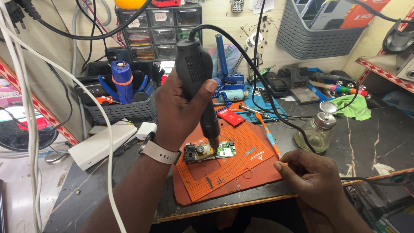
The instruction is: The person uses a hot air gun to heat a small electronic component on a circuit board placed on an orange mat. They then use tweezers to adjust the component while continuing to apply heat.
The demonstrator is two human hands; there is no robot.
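Note:
My left hand (179, 114) grips a black hot-air tool (196, 75) upright, its nozzle pointing down just above a small circuit board (207, 152). The board, green at its right end with a round camera part at its left, lies on an orange perforated mat (228, 166). A pale watch sits on that wrist. My right hand (312, 172) rests at the mat's right edge, fingers curled shut; a blue-and-orange tool (268, 133) lies on the mat just above it, not clearly touching it.
A glass liquid dispenser (317, 129) stands right of the mat, a green cloth (353, 107) behind it. A grey basket of tools (118, 101) and a white box (101, 144) sit left. Drawers, cables and a soldering stand crowd the back.

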